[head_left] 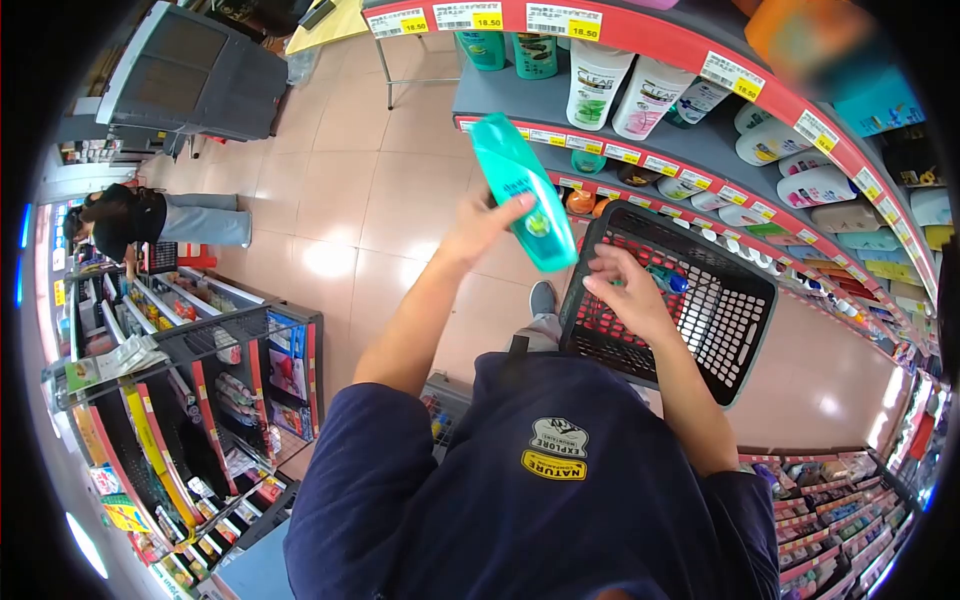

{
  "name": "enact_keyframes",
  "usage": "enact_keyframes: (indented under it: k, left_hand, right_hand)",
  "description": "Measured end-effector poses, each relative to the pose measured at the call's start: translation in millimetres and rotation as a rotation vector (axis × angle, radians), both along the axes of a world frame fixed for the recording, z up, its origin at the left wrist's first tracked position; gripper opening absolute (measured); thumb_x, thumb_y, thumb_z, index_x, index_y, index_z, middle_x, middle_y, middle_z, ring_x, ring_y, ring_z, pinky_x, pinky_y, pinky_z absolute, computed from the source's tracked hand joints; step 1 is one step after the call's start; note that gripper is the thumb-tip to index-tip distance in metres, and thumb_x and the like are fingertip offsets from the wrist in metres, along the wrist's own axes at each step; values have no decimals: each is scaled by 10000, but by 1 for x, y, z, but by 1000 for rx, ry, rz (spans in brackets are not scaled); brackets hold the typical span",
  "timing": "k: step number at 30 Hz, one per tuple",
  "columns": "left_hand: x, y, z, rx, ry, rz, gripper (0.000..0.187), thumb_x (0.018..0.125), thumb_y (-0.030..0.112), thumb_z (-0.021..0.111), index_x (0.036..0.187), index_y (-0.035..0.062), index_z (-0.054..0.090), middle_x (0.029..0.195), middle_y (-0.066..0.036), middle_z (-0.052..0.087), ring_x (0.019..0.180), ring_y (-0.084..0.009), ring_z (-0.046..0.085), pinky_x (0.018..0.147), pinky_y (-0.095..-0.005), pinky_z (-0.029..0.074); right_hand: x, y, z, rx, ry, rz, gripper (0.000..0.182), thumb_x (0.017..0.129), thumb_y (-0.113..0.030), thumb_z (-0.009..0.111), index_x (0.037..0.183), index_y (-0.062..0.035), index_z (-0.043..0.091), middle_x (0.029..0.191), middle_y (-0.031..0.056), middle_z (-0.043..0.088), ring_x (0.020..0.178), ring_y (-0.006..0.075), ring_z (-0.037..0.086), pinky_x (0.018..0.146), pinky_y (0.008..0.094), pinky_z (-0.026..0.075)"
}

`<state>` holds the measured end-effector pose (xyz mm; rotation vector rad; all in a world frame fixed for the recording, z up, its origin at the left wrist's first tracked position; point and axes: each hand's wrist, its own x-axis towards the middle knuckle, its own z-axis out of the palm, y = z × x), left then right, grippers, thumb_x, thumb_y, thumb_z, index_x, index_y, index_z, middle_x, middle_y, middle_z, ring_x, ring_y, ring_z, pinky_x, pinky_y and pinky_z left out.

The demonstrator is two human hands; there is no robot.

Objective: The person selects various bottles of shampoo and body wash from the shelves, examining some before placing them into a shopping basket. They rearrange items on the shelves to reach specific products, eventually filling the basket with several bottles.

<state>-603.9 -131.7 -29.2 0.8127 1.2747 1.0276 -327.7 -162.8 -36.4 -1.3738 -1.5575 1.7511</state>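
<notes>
My left hand (483,226) grips a teal shampoo bottle (520,188), held tilted in the air in front of the shelves. My right hand (628,293) rests with its fingers spread over the near rim of a black shopping basket (730,320), which hangs at my right side. The basket has a few small items at its bottom, one of them blue. The bottle's lower end hovers just above the basket's left rim.
Red-edged shelves (640,40) with white, teal and other bottles and yellow price tags run along the right. A low rack of goods (210,400) stands at the left. Another person (150,220) bends over farther down the tiled aisle.
</notes>
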Motion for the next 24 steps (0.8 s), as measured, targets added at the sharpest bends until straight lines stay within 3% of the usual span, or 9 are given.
enact_keyframes:
  k: [7,12,24]
  left_hand:
    - [-79,75,36,268,215,115,401,869,193,781,1182,-2,625,1100,-83,689,993,-158,636,886,-326,511]
    - [-120,138,25,341,314,121,392,863,187,785,1170,3,626,1091,-83,684,1003,-165,629,894,-330,503]
    - [-123,209,-2,399,555,-7,466,842,163,794,1214,-30,591,1116,-125,674,1024,-198,624,902,-339,494]
  right_hand:
    - [23,-45,-18,-103,-98,-12,459,905,-207,727,1276,8,565,1092,127,672,934,159,639,842,307,526]
    - [28,-71,-35,-108,-115,-58,445,902,-201,722,1264,11,574,1072,118,673,917,162,644,843,304,533]
    - [29,-86,-31,-168,-261,-113,470,866,-211,745,1256,1,589,1043,113,679,844,145,648,796,294,546]
